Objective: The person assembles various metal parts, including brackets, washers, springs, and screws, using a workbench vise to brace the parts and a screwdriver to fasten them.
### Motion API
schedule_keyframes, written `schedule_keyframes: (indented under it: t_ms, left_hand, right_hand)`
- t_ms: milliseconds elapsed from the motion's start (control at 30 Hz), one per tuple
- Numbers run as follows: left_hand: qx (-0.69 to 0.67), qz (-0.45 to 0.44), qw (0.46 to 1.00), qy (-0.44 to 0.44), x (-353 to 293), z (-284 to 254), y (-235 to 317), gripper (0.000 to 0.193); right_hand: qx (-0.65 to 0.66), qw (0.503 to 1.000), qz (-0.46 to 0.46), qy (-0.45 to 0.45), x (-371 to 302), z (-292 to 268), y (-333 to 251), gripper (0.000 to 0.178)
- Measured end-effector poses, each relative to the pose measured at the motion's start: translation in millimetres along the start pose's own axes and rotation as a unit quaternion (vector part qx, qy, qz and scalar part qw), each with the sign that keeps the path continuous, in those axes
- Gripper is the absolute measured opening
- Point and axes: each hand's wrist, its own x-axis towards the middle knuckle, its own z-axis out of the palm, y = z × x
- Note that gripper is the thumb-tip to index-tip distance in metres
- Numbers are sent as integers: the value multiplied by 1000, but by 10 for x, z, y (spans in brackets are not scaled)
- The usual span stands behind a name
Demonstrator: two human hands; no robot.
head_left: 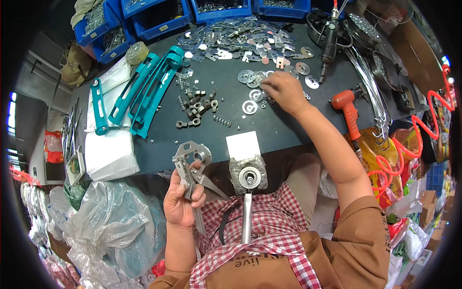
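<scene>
Checked apron [276, 221] nearest; left grip [180, 206] clasps metal tool [183, 166], long axis fore-aft, head benchward (right grip [285, 92]: can't tell).

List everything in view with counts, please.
Table: one, dark, centre
Bins: several, blue, back
Flat plates: many, silver, back
Discs: several, silver, centre
Springs: several, silver, left of discs
Blocks: many, dark metal, among springs
Frames: several, teal, left
Tape roll: one, pale, back left
Sheeting: some, white, left
Straight tool: one, dark, back right
Pistol tool: one, red, right
Hose: one, red, far right
Rods: several, silver, right
Card: one, white, front
Fixture: one, silver, below card
Bags: several, clear, lower left
Apron: one, red and white, lower centre
Metal assembly: one, silver, front left
Left hand: one, holding assembly
Right hand: one, over discs
</scene>
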Motion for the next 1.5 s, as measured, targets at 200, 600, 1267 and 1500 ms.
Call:
schedule_keyframes:
  t_ms: [200, 600, 1267, 1500]
  left_hand:
    - [-23, -7, 1000, 12, 44, 14, -32, 53]
    - [-42, -13, 999, -12, 44, -28, 15, 49]
    - [378, 156, 912, -32, 158, 638, -359, 60]
    - [399, 103, 910, -50, 217, 781, -525, 60]
  right_hand:
    - [41, 992, -100, -65, 136, 507, -510, 18]
    - [-106, 963, 51, -243, 562, 749, -887, 32]
    - [480, 853, 151, 141, -616, 78, -1807, 16]
    - [628, 731, 260, 63, -755, -164, -1570, 16]
